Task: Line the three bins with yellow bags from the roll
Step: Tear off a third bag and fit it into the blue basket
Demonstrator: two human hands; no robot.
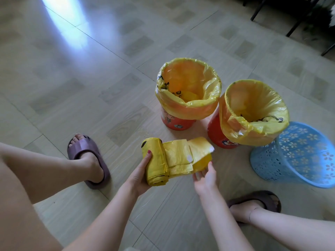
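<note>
My left hand (140, 173) grips the roll of yellow bags (155, 161) from underneath, thumb on top. A folded yellow bag (188, 154) trails off the roll to the right, and my right hand (205, 175) holds its loose end from below. Two red bins stand on the floor beyond, the left red bin (178, 123) and the right red bin (216, 132), each with a yellow bag folded over its rim. A blue perforated bin (297, 156) stands at the right with no bag on it.
Tiled floor (90, 87) all around. My feet in dark slippers rest at the left (87, 156) and the lower right (257, 205). Black furniture legs (297, 20) stand at the upper right.
</note>
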